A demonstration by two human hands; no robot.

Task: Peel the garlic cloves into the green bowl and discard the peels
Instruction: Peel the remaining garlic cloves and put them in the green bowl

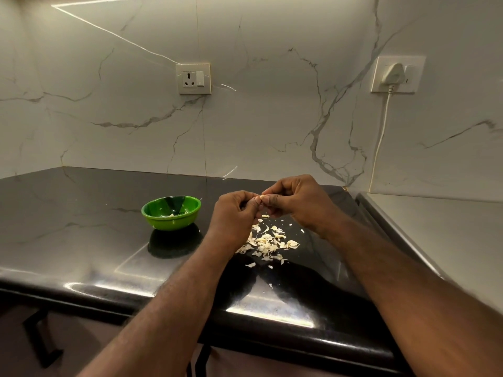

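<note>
DESK: What do the hands show?

PHOTOGRAPHER: A person's left hand point(234, 213) and right hand point(299, 202) meet above a glossy black countertop point(81, 227). The fingertips of both pinch one small garlic clove point(262, 197) between them, and the other fingers of each hand curl inward. Only a pale tip of the clove shows, so I cannot tell whether it is peeled.

DESK: And the bowl?

PHOTOGRAPHER: The green bowl point(174, 223) stands upright on the countertop, to the left of the hands and apart from them. A few pale pieces point(170, 214) lie at its bottom, too small to tell clove from skin.

DESK: The peels?

PHOTOGRAPHER: Loose peels point(268, 243) lie scattered on the countertop just below the hands, between the two forearms. A few stray flakes lie nearer the counter's front edge.

DESK: Background?

PHOTOGRAPHER: A white marble wall point(272, 118) with grey veins. A socket point(193, 78) with a switch sits on it above the bowl. Farther right, a white plug point(392, 73) is seated in a second outlet, its cord point(381, 140) hanging down toward the back of the counter.
</note>
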